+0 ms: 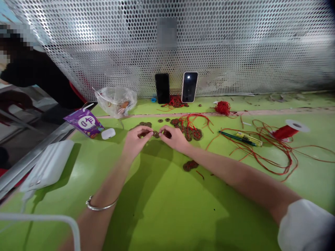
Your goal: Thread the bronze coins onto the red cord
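Observation:
My left hand (136, 140) and my right hand (175, 138) meet above the green table, thumbs and forefingers pinched. Between their fingertips is a small round brown coin (156, 134), gripped from both sides. Behind the left fingers lie more brown coins (144, 124), partly hidden by the hand. Just beyond the right hand, several coins bound with red cord (192, 133) rest flat. Another short row of coins (190, 165) sits under the right forearm. Two loose coins (167, 120) lie behind the hands.
At right are a spool of red cord (285, 131), tangled strands, and a pen (237, 138) beside a yellow tube. Two phones (162, 88) lean on the perforated metal panel (225, 45). A plastic bag (115, 99), purple carton (85, 122), white case (108, 133) and white power bank (49, 165) stand left.

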### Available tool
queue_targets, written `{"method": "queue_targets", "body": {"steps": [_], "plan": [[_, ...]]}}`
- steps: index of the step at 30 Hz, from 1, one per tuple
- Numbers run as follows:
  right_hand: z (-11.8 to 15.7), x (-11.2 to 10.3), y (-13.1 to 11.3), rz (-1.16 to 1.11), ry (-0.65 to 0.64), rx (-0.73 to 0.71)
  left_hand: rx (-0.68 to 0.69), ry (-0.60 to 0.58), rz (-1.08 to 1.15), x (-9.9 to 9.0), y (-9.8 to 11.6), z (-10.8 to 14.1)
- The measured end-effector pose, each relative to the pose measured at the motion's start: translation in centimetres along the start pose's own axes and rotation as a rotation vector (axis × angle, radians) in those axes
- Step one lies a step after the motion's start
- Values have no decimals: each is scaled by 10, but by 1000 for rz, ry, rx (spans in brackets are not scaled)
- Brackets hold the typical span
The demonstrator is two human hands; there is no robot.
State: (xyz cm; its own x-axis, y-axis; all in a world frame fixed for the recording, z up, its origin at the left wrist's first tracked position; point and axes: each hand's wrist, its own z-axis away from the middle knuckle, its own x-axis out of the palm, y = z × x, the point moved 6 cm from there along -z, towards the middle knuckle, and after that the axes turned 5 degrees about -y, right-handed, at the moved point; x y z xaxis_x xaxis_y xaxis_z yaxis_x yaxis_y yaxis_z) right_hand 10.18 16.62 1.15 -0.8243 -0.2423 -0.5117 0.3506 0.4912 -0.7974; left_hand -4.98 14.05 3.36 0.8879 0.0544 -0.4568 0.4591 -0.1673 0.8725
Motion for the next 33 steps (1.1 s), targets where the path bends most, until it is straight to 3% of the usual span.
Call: {"method": "queue_targets", "body": {"steps": [10,16,21,26,33], "plan": [[-1,-2,3,-36,25,-4,33,-18,-61,2,4,1],[-2,-3,7,-55,44,34,269,34,-563,9,19,7],[-2,-3,8,-64,47,66,350,72,-662,13,24,11],[-3,-5,8,-69,60,76,302,73,-627,10,22,9],[-3,-8,10,-91,83,101,145,-21,-562,10,-1,-1]]}}
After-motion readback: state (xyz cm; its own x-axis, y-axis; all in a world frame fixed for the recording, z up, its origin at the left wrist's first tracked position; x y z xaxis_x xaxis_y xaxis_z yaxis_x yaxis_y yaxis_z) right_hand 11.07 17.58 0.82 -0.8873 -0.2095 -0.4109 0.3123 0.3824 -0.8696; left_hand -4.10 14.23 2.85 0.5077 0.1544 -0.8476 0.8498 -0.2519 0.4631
